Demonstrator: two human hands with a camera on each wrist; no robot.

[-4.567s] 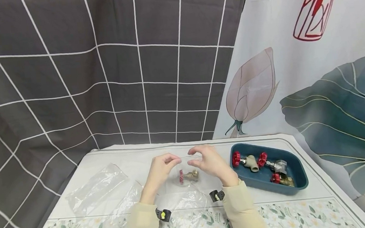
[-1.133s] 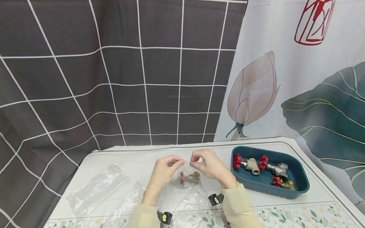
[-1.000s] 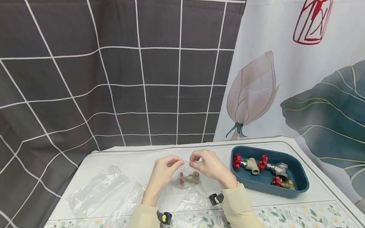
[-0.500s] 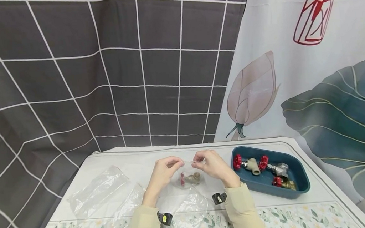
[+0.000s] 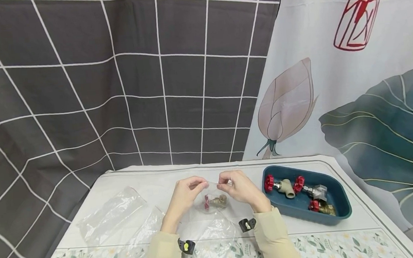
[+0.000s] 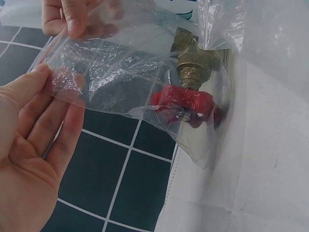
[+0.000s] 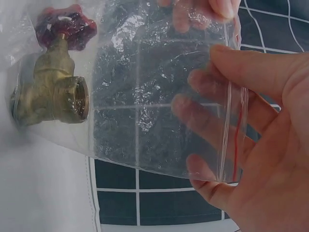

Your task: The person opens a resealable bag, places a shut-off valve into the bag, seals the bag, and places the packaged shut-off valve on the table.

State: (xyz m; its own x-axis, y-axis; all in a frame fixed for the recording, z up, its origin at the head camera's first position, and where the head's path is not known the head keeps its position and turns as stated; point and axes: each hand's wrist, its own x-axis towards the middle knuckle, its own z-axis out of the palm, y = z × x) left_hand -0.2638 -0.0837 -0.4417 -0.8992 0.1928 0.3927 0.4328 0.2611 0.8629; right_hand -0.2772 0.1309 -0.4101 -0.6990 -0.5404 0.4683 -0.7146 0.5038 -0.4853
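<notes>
Thumbs and fingertips pinch the mouth of a clear plastic zip bag with a red line along its closure [image 7: 140,121], the left hand [image 5: 184,193] at one side and the right hand [image 5: 238,188] at the other, above a white, flower-printed table cover [image 5: 346,237]. The yellow-brown brass valve [image 7: 52,89] with a red, lobed handwheel [image 6: 186,102] lies inside, at the end away from the mouth, below and between the fingertips. Whether the closure is sealed along its whole length cannot be told. The likeliest trouble is a gap: should the two closure strips meet out of line, fingertip pressure could skip a stretch, and a tilt might then let the valve slide toward the opening. The metal's weight could also drag the slick film from so light a pinch, while the handwheel's lobes or the body's hard edges might stretch or puncture the plastic if the bag were pulled taut. To the right, a dark blue, round-cornered tray [image 5: 296,210] bearing three more red-wheeled valves [image 5: 287,188] stands near the right forearm, where a wide elbow swing might nudge it; crinkled clear plastic bags [image 5: 112,212] lying at left could snag a cuff.
</notes>
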